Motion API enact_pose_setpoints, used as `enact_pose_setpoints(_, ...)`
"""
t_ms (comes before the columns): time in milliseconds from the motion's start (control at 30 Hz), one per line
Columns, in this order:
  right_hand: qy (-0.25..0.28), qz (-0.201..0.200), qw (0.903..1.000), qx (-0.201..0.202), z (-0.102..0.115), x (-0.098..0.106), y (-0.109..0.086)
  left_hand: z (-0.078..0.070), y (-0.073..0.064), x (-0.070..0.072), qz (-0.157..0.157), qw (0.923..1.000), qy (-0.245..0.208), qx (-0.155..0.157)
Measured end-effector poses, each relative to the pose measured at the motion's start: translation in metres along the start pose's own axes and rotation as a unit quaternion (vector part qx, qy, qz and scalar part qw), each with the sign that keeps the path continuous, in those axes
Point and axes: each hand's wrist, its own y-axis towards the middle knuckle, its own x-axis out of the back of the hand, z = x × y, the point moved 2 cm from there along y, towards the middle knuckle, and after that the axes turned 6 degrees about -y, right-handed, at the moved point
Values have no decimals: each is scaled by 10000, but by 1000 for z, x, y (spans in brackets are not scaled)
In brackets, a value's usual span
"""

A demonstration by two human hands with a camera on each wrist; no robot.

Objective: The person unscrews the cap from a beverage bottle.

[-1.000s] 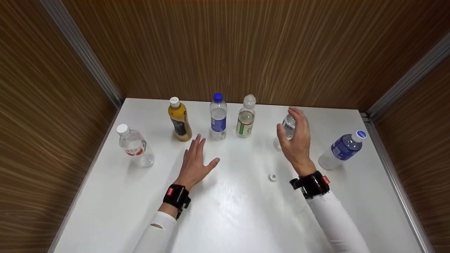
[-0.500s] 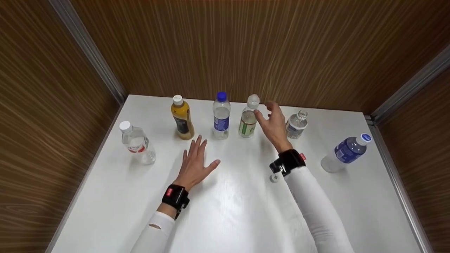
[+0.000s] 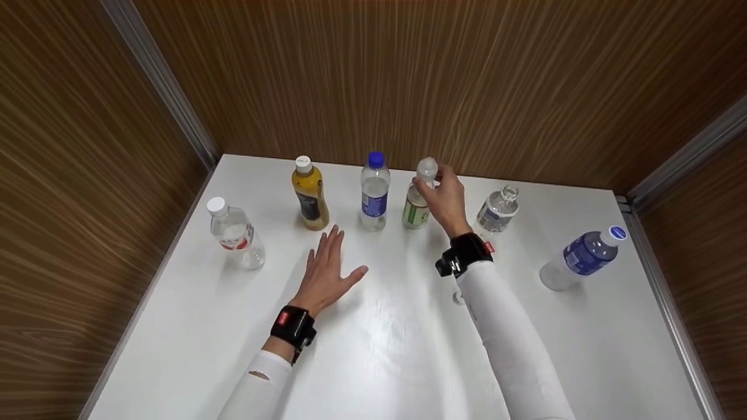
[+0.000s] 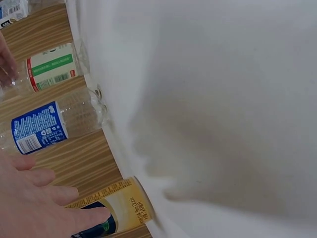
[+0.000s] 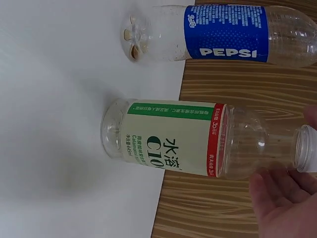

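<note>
My right hand [image 3: 446, 199] is at the neck of a clear plastic bottle [image 5: 168, 139] with a green-and-cream label and a domed translucent cap [image 3: 428, 169]. The thumb lies on one side of the neck and the curled fingers on the other; the bottle stands upright on the table. My left hand [image 3: 327, 274] is spread, palm down and holding nothing, in front of a yellow drink bottle [image 3: 310, 198] with a white cap. Between that bottle and the green-labelled one stands a Pepsi bottle [image 3: 374, 201] with a blue cap.
A capless clear bottle [image 3: 498, 211] stands right of my right hand. Farther right is a blue-labelled bottle [image 3: 583, 256]; at the left, a white-capped bottle [image 3: 236, 236]. A small white cap [image 3: 458, 298] lies partly behind my right sleeve. Wood-grain panels [image 3: 408, 76] surround the white table [image 3: 373, 361].
My right hand has left the capless bottle and moved left to the green-labelled bottle, its fingers closing round the neck. My left hand has stayed nearly still.
</note>
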Motion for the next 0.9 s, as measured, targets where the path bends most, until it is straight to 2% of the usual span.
enact_pose_setpoints(200, -34, -94, 9999, 131, -3, 6, -2, 0, 2, 1, 3, 10000, -29, -23)
enact_pose_setpoints(467, 64, -102, 9996, 238, -10, 13, -15, 2, 2, -4, -3, 10000, 12, -60)
enact_pose_setpoints(700, 167, -198, 9993, 267, -14, 24, -29, -7, 9, -7, 100, 9999, -50, 36)
enact_pose_setpoints(900, 430, -409, 9979, 276, -22, 33, -51, -13, 11, -12, 176, 9997, -110, -84)
